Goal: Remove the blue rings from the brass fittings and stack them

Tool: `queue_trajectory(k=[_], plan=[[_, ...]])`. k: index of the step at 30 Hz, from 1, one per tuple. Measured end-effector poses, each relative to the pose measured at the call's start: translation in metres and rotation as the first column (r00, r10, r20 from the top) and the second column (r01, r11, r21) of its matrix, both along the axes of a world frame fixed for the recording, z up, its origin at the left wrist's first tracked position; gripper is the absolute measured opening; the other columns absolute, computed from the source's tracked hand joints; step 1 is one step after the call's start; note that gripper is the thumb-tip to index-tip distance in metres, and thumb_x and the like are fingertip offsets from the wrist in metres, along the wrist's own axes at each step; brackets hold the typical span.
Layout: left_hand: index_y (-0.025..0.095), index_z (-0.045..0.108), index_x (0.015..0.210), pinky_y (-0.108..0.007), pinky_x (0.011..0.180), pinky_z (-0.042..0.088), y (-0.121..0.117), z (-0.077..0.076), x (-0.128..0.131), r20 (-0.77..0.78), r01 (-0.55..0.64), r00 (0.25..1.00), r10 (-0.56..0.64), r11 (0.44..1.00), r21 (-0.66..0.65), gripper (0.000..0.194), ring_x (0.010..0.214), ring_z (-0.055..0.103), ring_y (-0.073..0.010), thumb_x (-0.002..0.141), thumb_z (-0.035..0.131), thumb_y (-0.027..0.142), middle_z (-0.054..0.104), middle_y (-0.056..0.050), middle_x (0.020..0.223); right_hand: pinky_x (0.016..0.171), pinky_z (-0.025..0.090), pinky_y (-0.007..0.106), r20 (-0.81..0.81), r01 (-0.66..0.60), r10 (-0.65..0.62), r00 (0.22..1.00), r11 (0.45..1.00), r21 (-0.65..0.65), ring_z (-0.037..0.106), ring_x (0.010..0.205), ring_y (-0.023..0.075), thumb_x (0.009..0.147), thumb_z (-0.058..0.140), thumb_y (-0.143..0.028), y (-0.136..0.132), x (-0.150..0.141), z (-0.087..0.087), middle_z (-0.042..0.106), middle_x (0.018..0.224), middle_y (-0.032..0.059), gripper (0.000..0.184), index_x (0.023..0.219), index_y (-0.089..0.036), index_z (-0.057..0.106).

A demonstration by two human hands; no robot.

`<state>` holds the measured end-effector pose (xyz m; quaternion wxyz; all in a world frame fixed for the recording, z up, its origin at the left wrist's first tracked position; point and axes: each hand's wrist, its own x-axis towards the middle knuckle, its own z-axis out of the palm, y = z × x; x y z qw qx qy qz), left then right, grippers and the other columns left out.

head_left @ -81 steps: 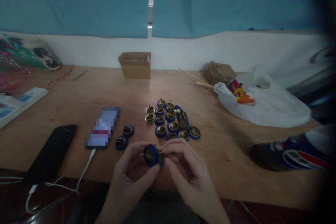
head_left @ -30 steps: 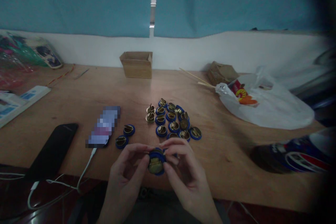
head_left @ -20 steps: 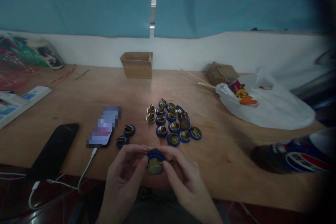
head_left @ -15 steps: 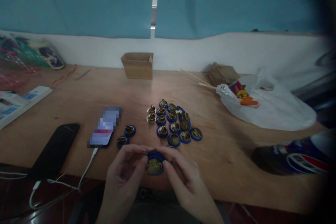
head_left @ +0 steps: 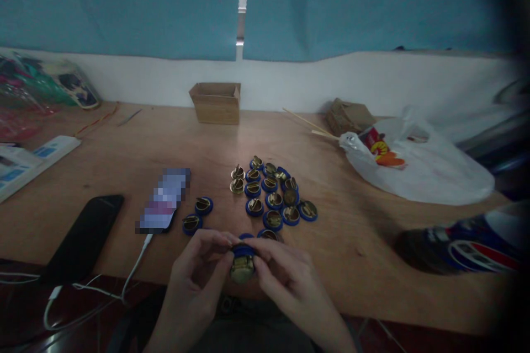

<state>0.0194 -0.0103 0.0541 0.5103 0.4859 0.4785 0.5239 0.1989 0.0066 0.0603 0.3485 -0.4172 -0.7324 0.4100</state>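
Observation:
My left hand and my right hand are closed together over the table's front edge. Thumbs and fingertips of both pinch one round brass-coloured clip piece with a blue rim, its brass side facing me. Just beyond my fingers lie several similar blue-rimmed pieces in a loose cluster, flat with their metal clips up. Two brass pieces without a blue rim sit at the cluster's left side. Two more blue-rimmed pieces rest apart, left of the cluster. My fingertips partly hide the held piece.
A lit phone on a white cable and a black flat device lie at left, near a power strip. An open cardboard box stands by the wall. A plastic bag and a cola bottle lie at right.
Between my fingers the held piece has tilted and dropped slightly, with its brass disc lower now. More of the pieces just behind my right fingers shows. The whole view has shifted a little.

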Motion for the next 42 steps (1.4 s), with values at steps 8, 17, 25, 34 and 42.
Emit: queue_trajectory(k=[8,17,25,34,42], plan=[[0.022,0.052,0.087,-0.024,0.078,0.056,0.001,-0.003,0.002,0.008,-0.032,0.999,0.032,0.999,0.025,0.008,0.094,0.067,-0.0165,0.091,0.056,0.016,0.068,-0.004,0.098,0.057,0.054,0.018,-0.025,0.06,-0.059,0.998,0.996,0.066,0.068,0.071,0.0114,0.092,0.051,-0.015,-0.003,-0.005,-0.004,0.071,0.086,0.0005,0.023,0.11,-0.021,0.063],[0.023,0.046,0.081,-0.024,0.076,0.055,0.003,0.007,0.005,-0.011,-0.031,0.999,0.031,0.999,0.024,0.014,0.089,0.065,-0.0163,0.092,0.054,0.022,0.066,-0.004,0.096,0.064,0.057,0.021,-0.004,0.11,-0.111,0.994,0.978,0.176,0.071,0.078,0.0137,0.091,0.051,-0.013,-0.002,-0.007,-0.002,0.074,0.095,0.0023,0.027,0.113,-0.023,0.062],[0.024,0.041,0.083,-0.024,0.08,0.053,0.006,0.004,0.0,-0.071,0.127,0.99,-0.124,0.992,0.03,0.015,0.09,0.062,-0.0138,0.096,0.045,0.016,0.061,-0.002,0.098,0.067,0.057,0.02,0.012,0.134,-0.139,0.99,0.97,0.201,0.072,0.077,0.0133,0.089,0.052,-0.013,-0.008,-0.009,-0.001,0.075,0.094,0.0036,0.024,0.109,-0.02,0.063],[0.022,0.044,0.081,-0.024,0.075,0.05,0.006,0.004,0.0,-0.109,0.123,0.986,-0.126,0.992,-0.03,0.017,0.085,0.059,-0.0144,0.095,0.042,0.013,0.059,-0.002,0.089,0.062,0.056,0.023,0.067,0.114,-0.135,0.989,0.961,0.252,0.069,0.07,0.0147,0.088,0.051,-0.012,-0.012,-0.012,-0.01,0.072,0.086,0.0033,0.027,0.112,-0.019,0.061],[0.022,0.046,0.079,-0.025,0.073,0.051,0.004,0.006,0.0,-0.124,0.111,0.986,-0.11,0.994,0.005,0.016,0.082,0.059,-0.0151,0.092,0.044,0.012,0.058,-0.002,0.086,0.068,0.059,0.029,0.118,0.099,-0.157,0.981,0.915,0.391,0.07,0.074,0.0179,0.088,0.051,-0.01,-0.018,-0.014,-0.012,0.073,0.09,0.0064,0.033,0.119,-0.019,0.058]])
